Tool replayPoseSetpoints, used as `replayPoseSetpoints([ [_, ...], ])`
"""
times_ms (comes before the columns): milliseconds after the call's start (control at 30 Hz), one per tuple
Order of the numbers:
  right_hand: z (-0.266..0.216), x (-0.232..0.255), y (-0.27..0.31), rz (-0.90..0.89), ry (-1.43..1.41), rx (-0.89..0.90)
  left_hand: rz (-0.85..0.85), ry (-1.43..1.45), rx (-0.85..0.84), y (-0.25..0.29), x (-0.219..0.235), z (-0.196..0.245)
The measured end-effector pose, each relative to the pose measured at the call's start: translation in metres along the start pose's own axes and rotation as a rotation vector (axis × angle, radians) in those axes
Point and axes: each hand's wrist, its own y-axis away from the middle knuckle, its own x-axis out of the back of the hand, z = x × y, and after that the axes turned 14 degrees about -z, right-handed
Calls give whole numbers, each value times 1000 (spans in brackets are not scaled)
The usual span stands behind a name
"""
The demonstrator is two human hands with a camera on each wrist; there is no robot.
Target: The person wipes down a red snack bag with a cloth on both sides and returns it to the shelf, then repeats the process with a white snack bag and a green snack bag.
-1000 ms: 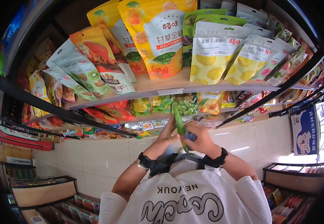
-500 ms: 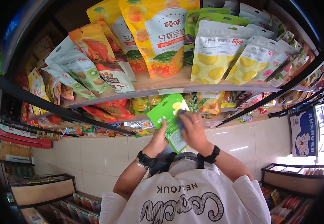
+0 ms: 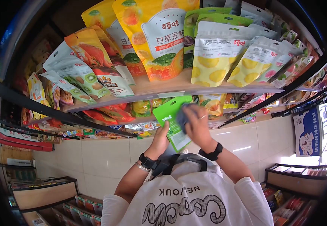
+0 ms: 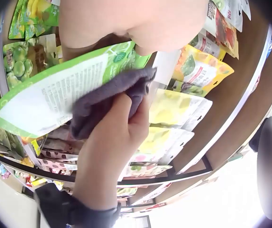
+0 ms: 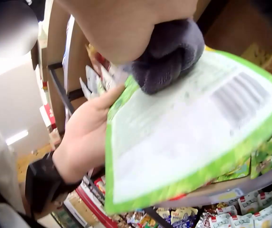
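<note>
Snugly round cloth, right grip

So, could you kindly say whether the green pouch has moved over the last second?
Yes: in the head view, the green pouch has turned from edge-on to show its printed face, its top now nearer the upper shelf's front edge.

Both forearms angled inward
From afar, I saw the left hand grip, thumb uppermost; near it, the right hand clutched with bent fingers.
</note>
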Motion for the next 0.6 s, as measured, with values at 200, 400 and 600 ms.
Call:
replayPoseSetpoints([
  [200, -24, -10, 10, -172, -148, 94, 79, 2, -35, -3, -7, -5],
  [400, 1, -7, -8, 56, 33, -24, -31, 14, 11, 0, -10, -4],
  [600, -5, -6, -8, -35, 47, 131, 60, -11, 30, 3, -6, -12],
])
